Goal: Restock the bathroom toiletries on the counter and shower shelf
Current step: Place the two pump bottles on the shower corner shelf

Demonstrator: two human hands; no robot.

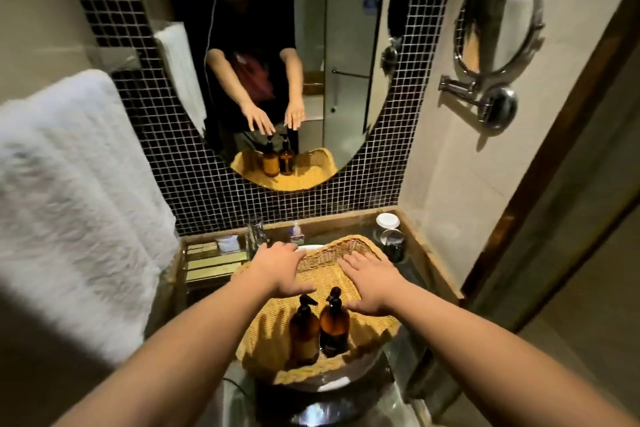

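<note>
Your left hand (282, 269) and right hand (372, 282) are both spread flat, palms down and fingers apart, gripping nothing. They hover over the wicker basket (346, 246), the left above its 10 o'clock rim, the right above its 2 o'clock side.

Two amber pump bottles sit upright in the basket's 6 o'clock end, touching or nearly so: the left bottle (304, 331) and the right bottle (334, 324), just below your thumbs. The basket rests on top of the basin (332, 383).

By my judgement you are at the very start: both bottles remain in the carrier and neither stands on the counter. Whether the shower shelf holds anything you cannot tell; the mirror gives only a glimpse of the shower glass.

On the counter (414, 236), a small clear pump bottle (296, 231) stands at 12 o'clock from the basket, a lidded glass jar (389, 230) at 1 o'clock, and a tray of boxed amenities (211, 262) at 9 o'clock. Both placements are left to do.
</note>
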